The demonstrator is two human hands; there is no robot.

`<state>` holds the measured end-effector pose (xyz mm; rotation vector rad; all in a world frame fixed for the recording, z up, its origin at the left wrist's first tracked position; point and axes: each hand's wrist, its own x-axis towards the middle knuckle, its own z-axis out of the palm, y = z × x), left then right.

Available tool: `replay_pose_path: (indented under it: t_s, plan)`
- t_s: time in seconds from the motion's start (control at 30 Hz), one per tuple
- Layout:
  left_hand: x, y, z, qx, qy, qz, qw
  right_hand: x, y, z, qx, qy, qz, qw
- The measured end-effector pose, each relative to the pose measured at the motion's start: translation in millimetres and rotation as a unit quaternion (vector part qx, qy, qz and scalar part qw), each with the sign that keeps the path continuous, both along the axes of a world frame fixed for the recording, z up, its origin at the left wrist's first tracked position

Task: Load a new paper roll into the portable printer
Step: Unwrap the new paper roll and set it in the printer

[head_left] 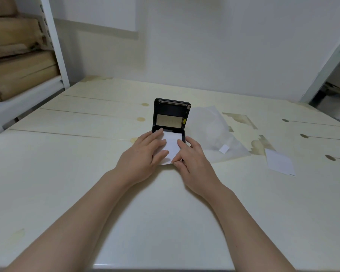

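A small black portable printer [171, 114] stands in the middle of the table with its lid raised upright. White paper [172, 145] from the roll in its bay runs out toward me over the front edge. My left hand [143, 152] lies on the printer's left side, fingers resting over the paper. My right hand [190, 160] is at the front right, pinching the paper's loose end between thumb and fingers. The roll itself is mostly hidden beneath my hands.
A crumpled translucent wrapper [212, 134] lies just right of the printer with a small white label [224, 148] on it. A white sheet [280, 162] lies farther right. Cardboard boxes [18, 55] fill a shelf at left. The cream table [86, 163] has stains.
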<state>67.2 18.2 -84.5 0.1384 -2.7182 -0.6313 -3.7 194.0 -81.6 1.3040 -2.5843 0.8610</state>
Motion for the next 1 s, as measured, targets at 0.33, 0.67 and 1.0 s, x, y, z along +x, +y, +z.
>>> replay_pose_path:
  t_s: [0.33,0.67,1.0]
  plan:
    - [-2.8,-9.0,5.0,-0.010,-0.025,-0.014,1.000,-15.4,-4.5,13.8,-0.248,-0.099,-0.118,0.956]
    - [-11.1,-11.6,2.8,-0.005,0.011,0.009,1.000,-59.7,-35.9,36.8,-0.180,-0.217,-0.094,0.955]
    - [-11.5,-11.4,5.9,0.004,0.023,0.012,1.000,-54.9,-43.8,10.3,-0.251,-0.231,-0.163,0.926]
